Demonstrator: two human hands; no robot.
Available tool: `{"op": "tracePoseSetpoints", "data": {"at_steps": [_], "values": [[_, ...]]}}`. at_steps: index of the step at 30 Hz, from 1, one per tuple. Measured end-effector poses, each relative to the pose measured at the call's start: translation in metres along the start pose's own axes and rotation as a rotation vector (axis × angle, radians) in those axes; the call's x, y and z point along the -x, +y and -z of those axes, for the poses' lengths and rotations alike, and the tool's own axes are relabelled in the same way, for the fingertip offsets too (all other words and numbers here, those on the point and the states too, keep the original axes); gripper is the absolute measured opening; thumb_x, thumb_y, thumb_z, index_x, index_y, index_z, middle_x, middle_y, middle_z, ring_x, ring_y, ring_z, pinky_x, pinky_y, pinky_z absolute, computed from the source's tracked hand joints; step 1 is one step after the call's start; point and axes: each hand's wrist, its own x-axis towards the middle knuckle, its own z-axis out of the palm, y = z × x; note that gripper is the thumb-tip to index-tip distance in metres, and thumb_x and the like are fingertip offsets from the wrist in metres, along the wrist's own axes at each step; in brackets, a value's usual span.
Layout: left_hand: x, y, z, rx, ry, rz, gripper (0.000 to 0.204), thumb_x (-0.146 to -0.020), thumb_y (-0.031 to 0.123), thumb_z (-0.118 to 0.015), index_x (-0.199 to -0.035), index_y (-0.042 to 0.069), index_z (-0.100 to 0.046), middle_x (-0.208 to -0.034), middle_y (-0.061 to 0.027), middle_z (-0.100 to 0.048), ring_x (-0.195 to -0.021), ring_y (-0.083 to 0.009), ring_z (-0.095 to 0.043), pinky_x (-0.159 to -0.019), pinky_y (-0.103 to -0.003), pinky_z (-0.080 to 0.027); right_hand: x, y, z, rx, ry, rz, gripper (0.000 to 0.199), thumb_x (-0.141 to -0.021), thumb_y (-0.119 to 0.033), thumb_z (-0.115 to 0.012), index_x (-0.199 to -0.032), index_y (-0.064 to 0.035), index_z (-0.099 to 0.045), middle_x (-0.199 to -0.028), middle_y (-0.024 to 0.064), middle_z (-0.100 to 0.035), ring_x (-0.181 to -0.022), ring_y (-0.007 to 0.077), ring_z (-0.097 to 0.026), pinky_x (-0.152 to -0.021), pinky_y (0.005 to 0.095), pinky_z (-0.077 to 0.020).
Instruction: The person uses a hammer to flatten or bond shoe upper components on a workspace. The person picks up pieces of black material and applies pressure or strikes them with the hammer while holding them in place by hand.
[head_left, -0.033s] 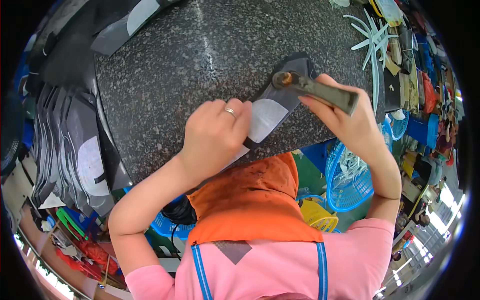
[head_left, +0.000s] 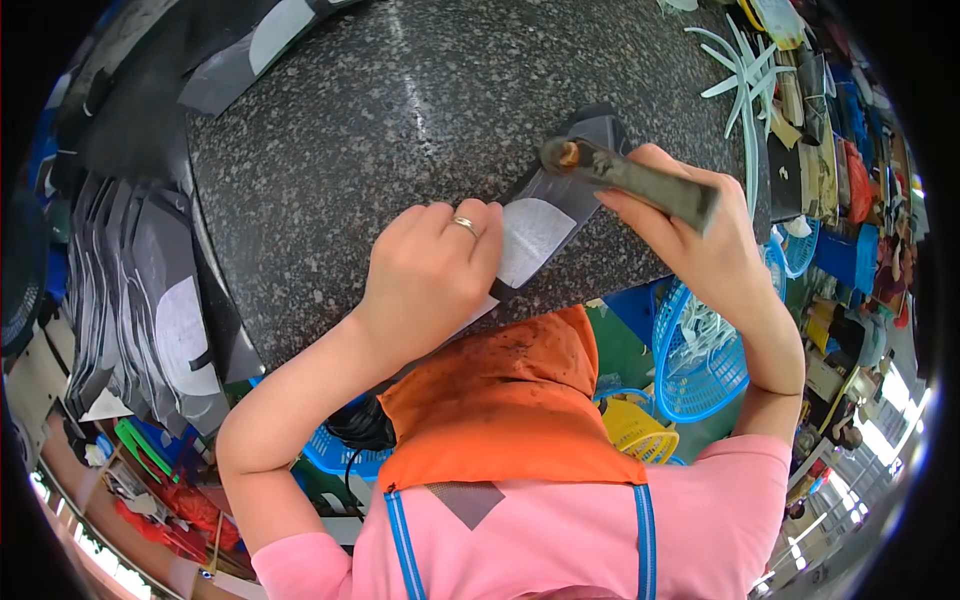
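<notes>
Right now, in the head view, my left hand, a ring on one finger, is curled down over the near end of a dark piece with a pale patch; whether I pinch it or only press it I cannot tell. The piece lies slantwise on the speckled slab, in front of my apron. My right hand is closed around a hammer, its round end over the far part of the piece; I cannot tell whether they touch. More dark pieces stand in a stack off the slab's left edge. Pale strips lie at its far right, and a blue basket is below my right forearm.
</notes>
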Motion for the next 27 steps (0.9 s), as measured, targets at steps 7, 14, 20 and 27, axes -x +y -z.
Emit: {"op": "tracePoseSetpoints", "data": {"at_steps": [7, 14, 20, 27], "values": [[0.006, -0.010, 0.005, 0.125, -0.145, 0.118, 0.019, -0.071, 0.003, -0.067, -0.090, 0.002, -0.066, -0.081, -0.0074, -0.059, -0.067, -0.0242, -0.062, -0.058, -0.036, -0.049, -0.004, -0.001, -0.011, 0.024, -0.144, 0.026, 0.022, -0.085, -0.022, -0.065, -0.095, -0.0079, -0.051, -0.068, 0.0138, -0.060, -0.065, 0.0374, -0.062, -0.054, 0.0455, -0.0470], [-0.018, -0.014, -0.001, -0.085, -0.143, -0.189, 0.020, -0.072, 0.002, -0.067, -0.092, 0.003, -0.066, -0.082, -0.0072, -0.058, -0.068, -0.0236, -0.059, -0.059, -0.035, -0.049, -0.004, -0.011, 0.000, -0.046, -0.105, -0.082, 0.019, -0.087, -0.010, -0.071, -0.100, 0.0012, -0.062, -0.072, 0.0142, -0.060, -0.065, 0.0163, -0.064, -0.056, 0.0319, -0.0452], [0.002, -0.012, 0.014, 0.108, -0.128, 0.081, 0.023, -0.070, -0.001, -0.070, -0.092, 0.004, -0.065, -0.084, -0.0069, -0.059, -0.069, -0.0262, -0.059, -0.060, -0.036, -0.050, -0.008, -0.017, -0.008, -0.079, -0.145, 0.031, 0.019, -0.087, -0.013, -0.070, -0.092, -0.0005, -0.056, -0.070, 0.0152, -0.057, -0.062, 0.0343, -0.057, -0.056, 0.0351, -0.0445], [0.018, -0.013, 0.016, 0.178, -0.093, 0.154, 0.023, -0.069, -0.001, -0.071, -0.090, 0.005, -0.064, -0.084, -0.0074, -0.060, -0.071, -0.0264, -0.061, -0.060, -0.037, -0.049, -0.011, -0.032, -0.022, 0.042, -0.162, 0.118, 0.021, -0.088, -0.023, -0.065, -0.088, -0.0071, -0.051, -0.064, 0.0105, -0.057, -0.061, 0.0335, -0.063, -0.050, 0.0435, -0.0465]]}}
